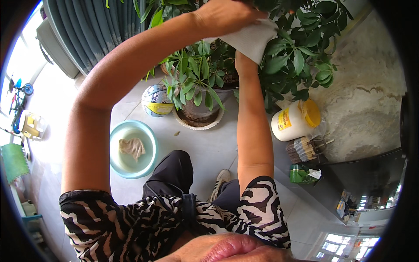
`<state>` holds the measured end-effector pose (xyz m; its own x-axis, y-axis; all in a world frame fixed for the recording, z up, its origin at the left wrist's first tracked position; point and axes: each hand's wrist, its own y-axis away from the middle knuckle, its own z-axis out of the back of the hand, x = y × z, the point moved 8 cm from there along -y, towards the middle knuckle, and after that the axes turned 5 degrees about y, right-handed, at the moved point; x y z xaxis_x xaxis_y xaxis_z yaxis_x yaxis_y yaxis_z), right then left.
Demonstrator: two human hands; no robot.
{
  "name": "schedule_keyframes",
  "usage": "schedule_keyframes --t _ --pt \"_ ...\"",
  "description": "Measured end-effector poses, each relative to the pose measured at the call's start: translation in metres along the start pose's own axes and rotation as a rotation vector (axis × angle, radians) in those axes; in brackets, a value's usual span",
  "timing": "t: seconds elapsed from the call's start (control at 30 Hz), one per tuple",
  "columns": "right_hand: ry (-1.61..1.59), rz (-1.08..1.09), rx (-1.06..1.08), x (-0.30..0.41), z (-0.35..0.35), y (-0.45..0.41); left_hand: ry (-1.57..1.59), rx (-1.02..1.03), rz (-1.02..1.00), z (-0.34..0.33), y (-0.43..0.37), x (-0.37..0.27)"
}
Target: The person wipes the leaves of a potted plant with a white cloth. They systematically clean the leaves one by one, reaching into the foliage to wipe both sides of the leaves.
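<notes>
A large leafy potted plant stands before me, its grey pot resting in a white-rimmed saucer. Across the top of the picture reaches my left arm, and my left hand is against a pale cloth among the upper leaves; its fingers are blurred. My right forearm rises from below to the same cloth, which covers most of my right hand, so its fingers are hidden. On the floor at the left sits a light blue basin of water with a second, beige cloth in it.
A patterned basketball lies beside the pot. At the right are a white plastic jar with a yellow lid, a small woven basket and a green tissue pack by a black glossy surface. Grey pleated material stands upper left.
</notes>
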<state>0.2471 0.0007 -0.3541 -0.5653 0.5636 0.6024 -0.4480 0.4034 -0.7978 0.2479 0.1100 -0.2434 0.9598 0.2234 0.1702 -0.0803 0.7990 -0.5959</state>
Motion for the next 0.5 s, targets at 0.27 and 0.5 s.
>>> schedule_keyframes --t 0.27,0.5 --pt "-0.060 -0.028 -0.090 0.047 -0.003 -0.011 -0.234 0.036 -0.240 -0.002 0.035 0.027" --pt "-0.333 -0.167 -0.137 0.036 -0.007 -0.008 -0.308 -0.031 -0.221 0.020 0.053 0.033"
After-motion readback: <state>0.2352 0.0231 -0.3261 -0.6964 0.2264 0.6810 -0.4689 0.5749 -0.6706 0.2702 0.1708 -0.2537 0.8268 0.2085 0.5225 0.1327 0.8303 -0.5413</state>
